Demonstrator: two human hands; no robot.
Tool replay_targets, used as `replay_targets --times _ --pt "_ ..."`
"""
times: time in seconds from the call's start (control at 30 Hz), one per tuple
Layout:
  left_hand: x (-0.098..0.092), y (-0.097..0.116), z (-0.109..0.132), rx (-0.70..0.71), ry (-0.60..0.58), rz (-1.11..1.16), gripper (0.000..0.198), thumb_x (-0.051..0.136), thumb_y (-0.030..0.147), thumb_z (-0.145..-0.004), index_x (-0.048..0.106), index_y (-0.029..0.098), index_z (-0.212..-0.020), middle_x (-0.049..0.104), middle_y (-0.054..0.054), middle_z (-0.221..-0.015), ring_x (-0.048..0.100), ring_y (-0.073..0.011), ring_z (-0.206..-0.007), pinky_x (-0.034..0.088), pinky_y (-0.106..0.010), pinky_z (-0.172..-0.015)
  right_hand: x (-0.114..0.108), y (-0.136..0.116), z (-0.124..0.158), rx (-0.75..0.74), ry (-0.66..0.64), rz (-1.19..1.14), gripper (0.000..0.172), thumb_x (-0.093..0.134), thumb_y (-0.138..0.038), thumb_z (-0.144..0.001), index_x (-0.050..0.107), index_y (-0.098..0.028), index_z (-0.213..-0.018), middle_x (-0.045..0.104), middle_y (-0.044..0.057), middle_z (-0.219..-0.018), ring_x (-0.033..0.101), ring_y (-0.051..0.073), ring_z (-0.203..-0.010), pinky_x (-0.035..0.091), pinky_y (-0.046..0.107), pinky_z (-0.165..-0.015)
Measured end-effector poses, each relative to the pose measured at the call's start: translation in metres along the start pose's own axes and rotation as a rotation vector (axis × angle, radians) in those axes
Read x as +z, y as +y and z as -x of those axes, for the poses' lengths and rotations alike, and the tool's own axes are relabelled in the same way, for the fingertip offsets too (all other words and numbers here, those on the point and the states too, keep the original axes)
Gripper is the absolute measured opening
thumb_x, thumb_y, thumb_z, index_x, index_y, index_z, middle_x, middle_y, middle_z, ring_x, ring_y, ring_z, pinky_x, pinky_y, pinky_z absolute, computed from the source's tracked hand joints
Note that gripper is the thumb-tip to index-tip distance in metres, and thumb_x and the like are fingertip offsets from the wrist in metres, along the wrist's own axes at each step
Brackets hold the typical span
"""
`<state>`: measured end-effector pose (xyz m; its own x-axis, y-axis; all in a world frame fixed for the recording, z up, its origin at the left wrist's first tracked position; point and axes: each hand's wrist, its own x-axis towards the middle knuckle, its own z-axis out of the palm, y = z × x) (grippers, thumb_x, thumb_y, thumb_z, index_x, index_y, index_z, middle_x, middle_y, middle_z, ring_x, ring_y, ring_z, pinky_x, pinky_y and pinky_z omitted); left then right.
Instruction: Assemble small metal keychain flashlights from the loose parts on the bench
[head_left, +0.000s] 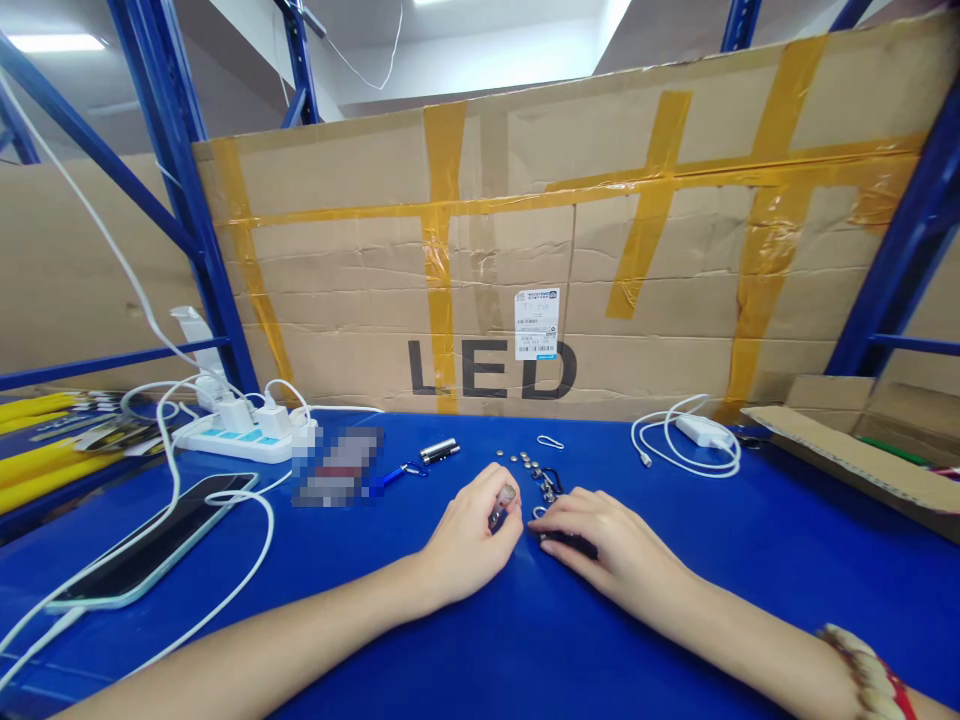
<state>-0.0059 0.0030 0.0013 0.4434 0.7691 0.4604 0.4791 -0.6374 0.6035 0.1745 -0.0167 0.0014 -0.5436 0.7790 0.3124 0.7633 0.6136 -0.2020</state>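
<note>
My left hand (466, 540) is closed around a small dark tube (498, 510) with a greyish end, held tilted just above the blue table. Close by on the right, my right hand (628, 548) has its fingers curled over a dark elongated piece (574, 543); most of it is hidden under the palm. A small pale ring shows at those fingertips. Beyond the hands lie several small round silver discs like button cells (526, 464) and a black cord loop (555, 480). Farther off is a thin white cord loop (550, 441).
Left of the hands are a silver-and-black penlight-like tube (438, 451), a blue one with a clip (394, 475) and a blurred patch. A phone (157, 540), cables and a power strip (240, 440) sit farther left. A white charger (703, 432) and cardboard (847, 465) are right.
</note>
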Motion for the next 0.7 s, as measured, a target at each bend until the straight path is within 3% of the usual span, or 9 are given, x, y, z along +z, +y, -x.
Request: replay_targets --times 0.7 --pt "-0.0002 0.0019 0.0004 0.005 -0.004 -0.011 0.011 0.039 0.010 -0.077 0.040 0.020 -0.072 0.044 0.001 -0.072 0.041 -0.0131 -0.064 0.034 -0.024 -0.061 0.0019 0.0027 -0.0017 0.022 0.021 -0.057 0.018 0.053 -0.018 -0.085 0.065 -0.024 -0.096 0.067 0.003 -0.095 0.058 0.019 -0.089 0.043 0.033 -0.078"
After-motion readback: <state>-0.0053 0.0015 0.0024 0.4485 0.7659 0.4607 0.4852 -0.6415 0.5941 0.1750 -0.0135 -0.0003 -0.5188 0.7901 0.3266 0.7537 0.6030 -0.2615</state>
